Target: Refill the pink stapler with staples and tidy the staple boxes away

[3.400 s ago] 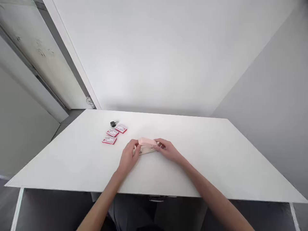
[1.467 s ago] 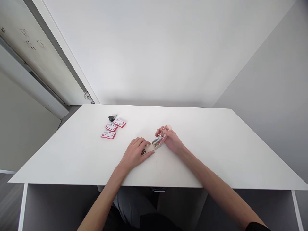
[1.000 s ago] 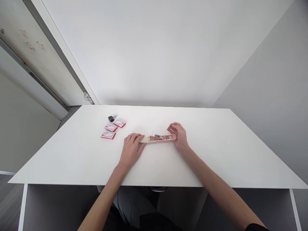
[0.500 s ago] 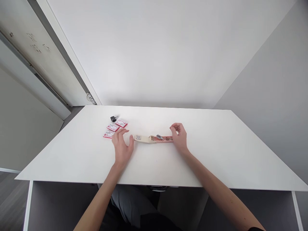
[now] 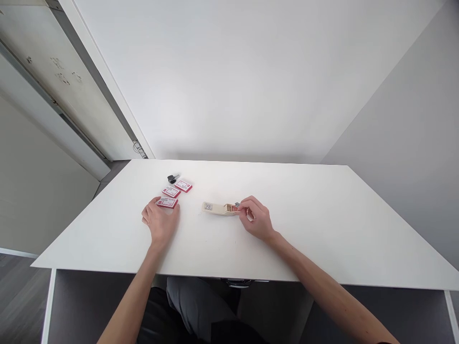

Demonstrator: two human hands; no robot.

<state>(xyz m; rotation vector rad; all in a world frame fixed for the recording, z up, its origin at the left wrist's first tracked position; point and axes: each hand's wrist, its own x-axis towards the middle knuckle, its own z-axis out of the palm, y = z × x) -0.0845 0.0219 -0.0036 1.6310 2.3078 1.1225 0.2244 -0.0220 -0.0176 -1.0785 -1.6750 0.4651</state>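
A long, narrow beige and pink case (image 5: 218, 209) lies opened out on the white table, a square printed code on its left part. My right hand (image 5: 256, 217) is over its pink right part, thumb and fingers pinched together. Whatever is between those fingertips is hidden, and the hand covers most of the pink part. A bit of shiny metal (image 5: 237, 204) shows beside the fingertips. To the left, my left hand (image 5: 161, 224) has its thumb and fingers at opposite ends of the nearest small red-and-white box (image 5: 167, 202), which lies flat on the table.
Two more flat boxes, a middle red-and-white box (image 5: 171, 192) and a farther one (image 5: 183, 186), lie just beyond. Behind them is a black key (image 5: 172, 178). The white table (image 5: 315, 205) meets a wall (image 5: 233, 95) at its far edge.
My left hand has moved left and nearer, from beside the case's left end to the nearest box. My right hand has slid left along the case and now covers much of the metal piece.
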